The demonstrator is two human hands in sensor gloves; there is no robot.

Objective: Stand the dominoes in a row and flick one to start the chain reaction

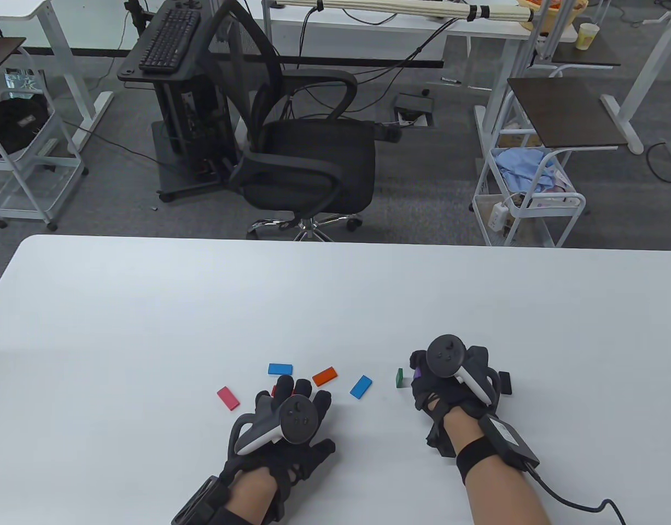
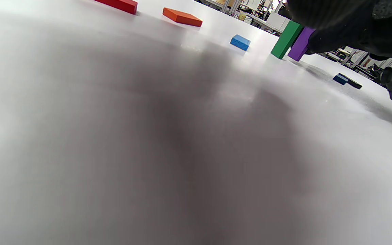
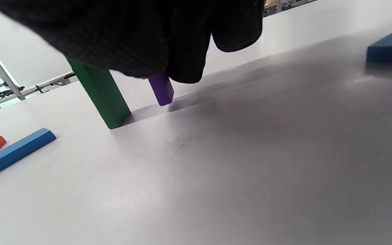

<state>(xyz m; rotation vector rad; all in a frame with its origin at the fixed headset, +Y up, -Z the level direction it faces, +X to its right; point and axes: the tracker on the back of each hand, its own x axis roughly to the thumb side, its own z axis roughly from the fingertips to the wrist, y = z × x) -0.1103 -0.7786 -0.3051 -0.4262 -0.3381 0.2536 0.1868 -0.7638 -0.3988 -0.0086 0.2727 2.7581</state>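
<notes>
Right hand (image 1: 450, 383), fingers (image 3: 185, 51) curled down over the top of a purple domino (image 3: 162, 90), pinching it upright — lower end at or just above the white counter (image 1: 335, 284); contact not clear from the right wrist view. Directly beside it, on the side toward the left hand, a green domino (image 1: 400, 377) already standing on end, long axis vertical, close to the purple one but apart from it. So: a row of two being formed, purple going in on the far side of green from the loose pile.

Left hand (image 1: 283, 415) resting low on the counter, fingers lying forward and fairly straight, gripping nothing that shows; a red domino (image 1: 273, 390) peeking out at the fingertips, whether touched cannot be told.

Spread flat around the left fingers: a pink domino (image 1: 227, 397) to the left, a blue domino (image 1: 280, 369) just beyond, an orange domino (image 1: 324, 376) and a second blue domino (image 1: 361, 386) toward the right hand. All lying on broad faces, long axes at varied angles. A dark blue domino (image 3: 391, 47) flat on the outer side of the right hand, beside a black piece (image 1: 504, 382).

Likely next — purple released once steady, spaced to topple onto green. Left hand nearer most flat pieces.
</notes>
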